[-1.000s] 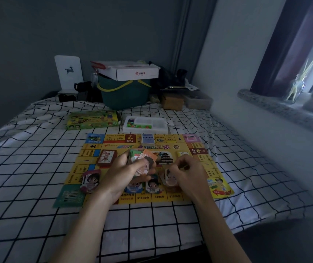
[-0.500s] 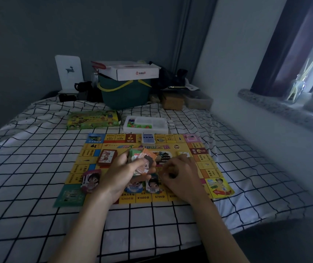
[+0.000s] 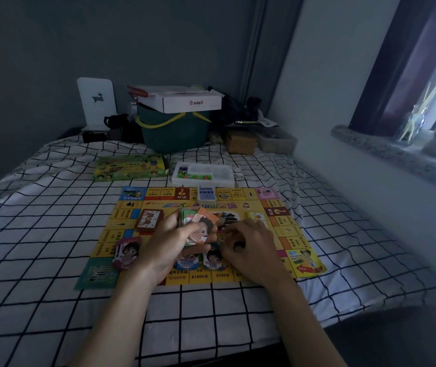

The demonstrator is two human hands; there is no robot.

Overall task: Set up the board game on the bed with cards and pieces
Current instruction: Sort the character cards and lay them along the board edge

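Game board (image 3: 285,234) lies flat mid-bed, near edge just short of the mattress edge; bare checked sheet (image 3: 39,234) to either side. Left hand (image 3: 169,245) grips a fanned card stack (image 3: 198,225) above board centre. Right hand (image 3: 251,247), fingers curled, rests knuckles-up just beside it; contents indiscernible.

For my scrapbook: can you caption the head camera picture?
Left hand holds a fan of cards over the game board on the bed.

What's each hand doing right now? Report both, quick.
Left hand: closed on a stack of cards.
Right hand: fingers curled down at the board; cannot tell if it holds anything.
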